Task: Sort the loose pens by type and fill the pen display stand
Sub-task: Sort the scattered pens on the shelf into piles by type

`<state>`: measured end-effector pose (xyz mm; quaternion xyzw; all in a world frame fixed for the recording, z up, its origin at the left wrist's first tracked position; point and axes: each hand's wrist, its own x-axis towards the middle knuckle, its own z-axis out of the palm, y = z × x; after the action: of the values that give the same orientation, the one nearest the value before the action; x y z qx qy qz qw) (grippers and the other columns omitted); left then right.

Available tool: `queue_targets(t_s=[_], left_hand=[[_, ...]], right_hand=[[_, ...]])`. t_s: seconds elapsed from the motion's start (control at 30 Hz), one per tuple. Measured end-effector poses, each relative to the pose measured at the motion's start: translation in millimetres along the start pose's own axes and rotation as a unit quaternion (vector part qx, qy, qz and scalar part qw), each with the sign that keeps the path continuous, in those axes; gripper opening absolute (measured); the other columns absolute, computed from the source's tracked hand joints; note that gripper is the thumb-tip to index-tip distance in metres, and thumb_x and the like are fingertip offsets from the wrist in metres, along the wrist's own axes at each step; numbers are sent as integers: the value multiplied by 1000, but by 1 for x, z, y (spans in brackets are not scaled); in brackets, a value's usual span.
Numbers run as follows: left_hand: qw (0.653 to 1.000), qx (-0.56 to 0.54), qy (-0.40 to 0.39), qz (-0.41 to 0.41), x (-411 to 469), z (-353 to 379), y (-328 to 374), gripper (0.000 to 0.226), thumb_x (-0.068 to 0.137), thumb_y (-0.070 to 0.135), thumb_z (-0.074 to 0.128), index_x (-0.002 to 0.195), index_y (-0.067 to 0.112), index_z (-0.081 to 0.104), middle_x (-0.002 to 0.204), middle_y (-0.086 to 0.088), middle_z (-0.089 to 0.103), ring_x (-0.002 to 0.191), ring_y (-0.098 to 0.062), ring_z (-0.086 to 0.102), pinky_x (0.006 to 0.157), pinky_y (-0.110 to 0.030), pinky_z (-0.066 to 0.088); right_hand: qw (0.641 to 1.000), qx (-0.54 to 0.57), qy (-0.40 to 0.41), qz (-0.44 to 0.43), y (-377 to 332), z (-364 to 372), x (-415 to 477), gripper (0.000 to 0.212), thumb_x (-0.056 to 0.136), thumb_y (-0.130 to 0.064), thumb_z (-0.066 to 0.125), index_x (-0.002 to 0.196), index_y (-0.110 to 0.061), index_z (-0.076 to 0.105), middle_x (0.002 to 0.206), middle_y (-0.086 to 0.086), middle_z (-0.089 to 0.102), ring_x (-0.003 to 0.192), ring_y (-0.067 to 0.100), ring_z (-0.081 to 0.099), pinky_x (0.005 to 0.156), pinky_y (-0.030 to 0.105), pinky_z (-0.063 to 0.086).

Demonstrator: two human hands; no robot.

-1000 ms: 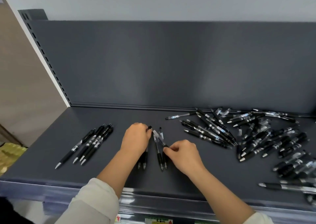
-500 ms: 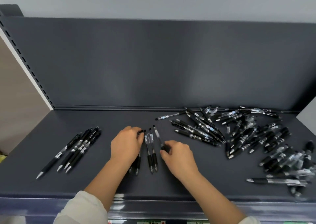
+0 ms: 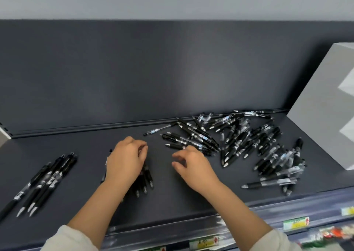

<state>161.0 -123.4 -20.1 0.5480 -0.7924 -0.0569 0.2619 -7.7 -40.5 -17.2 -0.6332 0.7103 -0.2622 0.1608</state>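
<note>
— Dark shelf (image 3: 172,197), dark back panel (image 3: 134,74), pale wall above. Where are the pens?

— At the far left a sorted row (image 3: 47,176) lies parallel, tips nearward. Next, the left hand (image 3: 124,160) covers a small middle group (image 3: 146,179), fingers bent over it (whether they pinch a pen, I cannot tell).

— And the right hand (image 3: 193,166)?

— Empty, fingers loosely curled and apart, just beside the loose pile (image 3: 245,141). I'd lift one pen by its barrel, check its type, then lay it parallel with its match.

— The stand?

— Not in view. A grey box (image 3: 321,128) stands at the far right, with price labels (image 3: 296,223) along the near edge.
</note>
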Motion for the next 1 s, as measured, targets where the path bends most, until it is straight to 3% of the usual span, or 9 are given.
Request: queue_targets(t_s=[0.13,0.27,0.53,0.67,0.8,1.0], left_hand=[[997,-10,-33,62,4,11,27,22,89,31,58,106,22,69,98,1,61,97,-23,54,77,-35,48],[987,20,-113,115,6,25,46,35,91,35,53,125,27,57,118,7,54,111,-19,47,91,-35,43],[972,43,-160,167,10,42,64,40,94,32,49,134,30,46,133,12,44,123,-16,37,98,-33,34],[973,34,-156,168,14,48,71,36,95,30,48,130,29,50,127,10,46,118,-16,40,94,-32,35],[971,25,-168,168,17,49,70,23,95,30,49,115,28,58,115,8,47,110,-16,41,89,-30,34],[964,29,-182,192,14,35,55,18,91,26,55,108,31,62,98,12,32,93,-8,26,82,-25,26]], right_hand=[[997,-55,39,38,32,-27,-3,31,90,-22,57,121,-19,60,111,0,53,105,18,52,88,30,44],[992,-95,62,57,54,-44,-9,32,90,-20,58,122,-19,60,112,0,54,112,19,47,90,31,44],[982,-105,105,116,98,-78,-19,29,85,-10,64,113,-16,66,105,2,58,108,22,51,87,32,46],[983,-108,92,117,109,-90,-21,29,84,-7,63,111,-15,67,102,3,58,101,24,53,86,35,47],[987,-99,83,99,108,-87,-22,27,86,-7,61,111,-16,67,98,-4,54,100,20,53,86,31,46],[993,-85,60,55,86,-69,-11,25,89,-10,58,112,-16,66,105,-1,57,103,18,52,87,33,46]])
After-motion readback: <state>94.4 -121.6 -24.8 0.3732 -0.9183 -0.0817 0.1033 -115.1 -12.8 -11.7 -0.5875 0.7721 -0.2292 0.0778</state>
